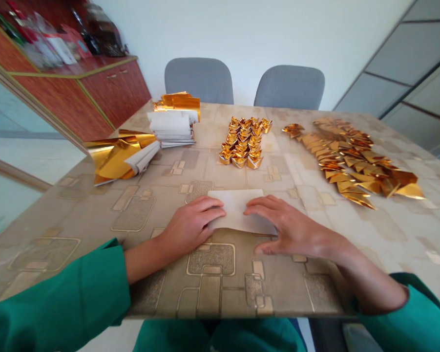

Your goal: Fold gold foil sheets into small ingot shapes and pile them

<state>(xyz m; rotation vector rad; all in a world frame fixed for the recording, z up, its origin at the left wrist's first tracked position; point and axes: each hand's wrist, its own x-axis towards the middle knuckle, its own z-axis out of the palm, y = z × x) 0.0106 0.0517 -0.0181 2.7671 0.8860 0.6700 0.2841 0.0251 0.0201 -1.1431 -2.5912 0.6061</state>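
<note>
Gap between paper stack, gold ingot rows; heap blocks right.

The scene is bright and evenly lit, with soft, diffuse light and only faint shadows. Hard glints flash off the folded gold-foil pieces, and a pale sheen lies across the glossy beige patterned tabletop (the foil comes closest to glare). Wide-angle distortion bends the red-brown wooden cabinet and the grey panelled wall at the edges, though nothing looks badly blurred or out of focus.
</note>
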